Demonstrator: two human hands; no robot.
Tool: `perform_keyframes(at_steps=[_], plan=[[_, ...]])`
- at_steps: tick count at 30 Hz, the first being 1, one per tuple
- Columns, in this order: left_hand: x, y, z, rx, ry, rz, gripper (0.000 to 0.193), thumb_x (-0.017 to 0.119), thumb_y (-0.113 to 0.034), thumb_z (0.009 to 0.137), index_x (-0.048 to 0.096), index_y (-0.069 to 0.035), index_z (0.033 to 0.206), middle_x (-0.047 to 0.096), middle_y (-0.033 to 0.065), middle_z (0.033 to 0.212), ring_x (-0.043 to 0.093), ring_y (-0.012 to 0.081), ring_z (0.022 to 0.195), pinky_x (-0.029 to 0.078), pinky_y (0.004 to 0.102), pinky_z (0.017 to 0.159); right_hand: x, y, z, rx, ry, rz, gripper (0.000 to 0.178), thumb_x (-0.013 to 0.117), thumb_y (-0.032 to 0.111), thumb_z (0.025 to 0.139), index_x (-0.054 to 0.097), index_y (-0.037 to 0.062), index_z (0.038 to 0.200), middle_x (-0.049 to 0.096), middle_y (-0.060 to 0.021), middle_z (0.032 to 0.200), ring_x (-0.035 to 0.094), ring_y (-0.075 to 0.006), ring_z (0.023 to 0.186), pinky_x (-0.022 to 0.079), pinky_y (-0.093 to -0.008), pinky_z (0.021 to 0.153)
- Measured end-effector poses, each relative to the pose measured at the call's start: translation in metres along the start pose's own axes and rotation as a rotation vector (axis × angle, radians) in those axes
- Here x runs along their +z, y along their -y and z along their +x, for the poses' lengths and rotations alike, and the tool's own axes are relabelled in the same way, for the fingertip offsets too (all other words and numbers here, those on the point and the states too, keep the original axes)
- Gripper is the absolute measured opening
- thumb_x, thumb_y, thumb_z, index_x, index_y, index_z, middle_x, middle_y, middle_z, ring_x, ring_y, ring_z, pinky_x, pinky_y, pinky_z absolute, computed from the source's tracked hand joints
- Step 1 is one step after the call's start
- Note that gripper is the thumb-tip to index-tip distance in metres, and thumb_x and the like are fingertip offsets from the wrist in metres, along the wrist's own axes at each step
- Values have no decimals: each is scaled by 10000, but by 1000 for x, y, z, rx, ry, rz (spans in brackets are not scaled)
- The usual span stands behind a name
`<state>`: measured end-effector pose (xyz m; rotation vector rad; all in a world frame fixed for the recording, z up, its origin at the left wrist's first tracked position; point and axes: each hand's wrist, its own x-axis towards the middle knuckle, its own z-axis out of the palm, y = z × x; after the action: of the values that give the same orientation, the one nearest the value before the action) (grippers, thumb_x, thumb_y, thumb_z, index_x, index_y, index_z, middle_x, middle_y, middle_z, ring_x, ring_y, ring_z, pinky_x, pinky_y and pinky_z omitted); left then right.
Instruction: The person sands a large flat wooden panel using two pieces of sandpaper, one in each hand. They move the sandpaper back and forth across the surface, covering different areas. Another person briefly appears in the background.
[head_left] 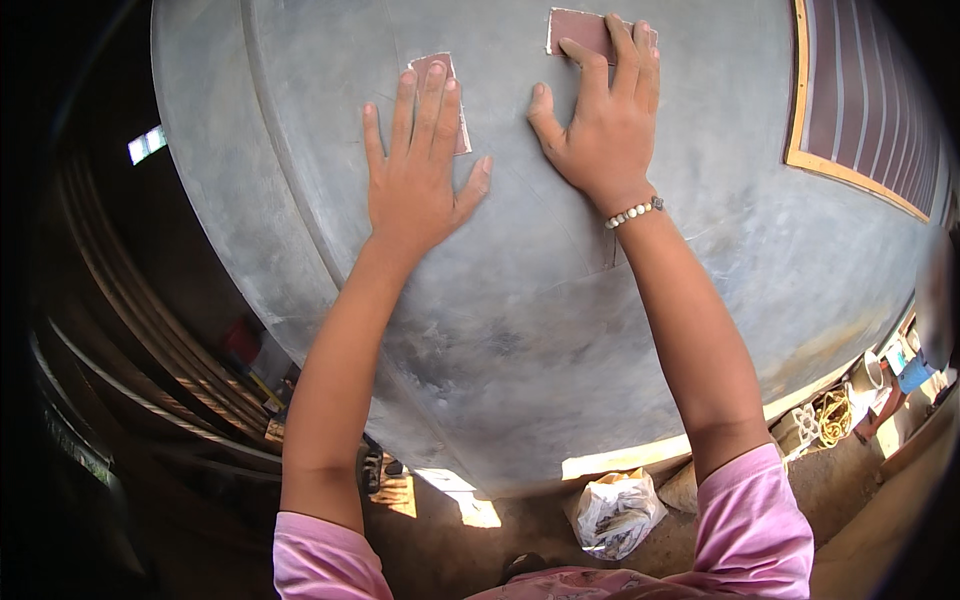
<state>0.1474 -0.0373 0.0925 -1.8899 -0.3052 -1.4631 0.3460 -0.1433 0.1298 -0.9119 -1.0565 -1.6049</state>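
My left hand (412,190) lies with its fingers stretched over a reddish-brown piece of sandpaper (461,125), holding it against a large grey smooth panel (500,310). Its thumb is spread off to the right, on the bare panel. Higher up and to the right, my right hand (605,140) holds a second piece of sandpaper (572,32) to the same surface with bent fingertips. The right thumb rests apart from that sheet. Both sheets have pale, ragged edges, and each is partly hidden under fingers. A beaded bracelet (634,213) circles my right wrist.
A window-like opening with a yellowish frame (797,110) and a dark striped inside sits at upper right. Below the panel stand a white plastic sack (617,515) and a coil of yellow cord (833,418) among clutter. Curved ribs (140,310) run down the dark left side.
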Motion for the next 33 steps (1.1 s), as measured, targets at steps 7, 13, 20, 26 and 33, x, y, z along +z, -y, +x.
perform_keyframes(at_steps=[7, 13, 20, 26, 33], plan=[[3, -38, -45, 87, 96, -62, 955, 709, -491, 913, 325, -99, 1694, 323, 89, 1773, 287, 337, 1638, 191, 717, 1260, 3, -2, -1, 0, -13, 13, 398, 733, 252, 877, 693, 114, 1248, 551, -210, 1509, 475, -481, 1459, 359, -602, 1233], [15, -56, -84, 148, 212, 8, 1002, 742, -553, 863, 356, -124, 1682, 370, 63, 1748, 333, 311, 1618, 272, 690, 1249, 4, -3, -2, 8, -12, -5, 374, 702, 204, 883, 701, 119, 1247, 561, -196, 1506, 477, -473, 1461, 362, -581, 1233], [0, -38, -40, 155, 160, -18, 922, 725, -531, 893, 405, -146, 1667, 387, 53, 1742, 327, 326, 1615, 274, 670, 1247, -9, -3, -5, 70, 218, -57, 674, 709, 300, 897, 543, 37, 1494, 410, -310, 1639, 312, -533, 1565, 240, -598, 1303], [-21, 36, 57, -96, -68, 159, 826, 642, -383, 966, 350, -80, 1677, 320, 135, 1759, 248, 408, 1629, 199, 629, 1286, -2, -1, -3, 32, -3, -31, 357, 681, 175, 883, 722, 136, 1236, 576, -166, 1504, 495, -433, 1455, 372, -554, 1223], [-16, 55, 61, -160, -90, 190, 806, 596, -313, 975, 320, -53, 1686, 281, 159, 1778, 222, 423, 1641, 167, 611, 1306, 1, -1, -4, 27, -7, -35, 358, 684, 165, 875, 720, 143, 1230, 577, -166, 1499, 501, -416, 1455, 380, -547, 1215]])
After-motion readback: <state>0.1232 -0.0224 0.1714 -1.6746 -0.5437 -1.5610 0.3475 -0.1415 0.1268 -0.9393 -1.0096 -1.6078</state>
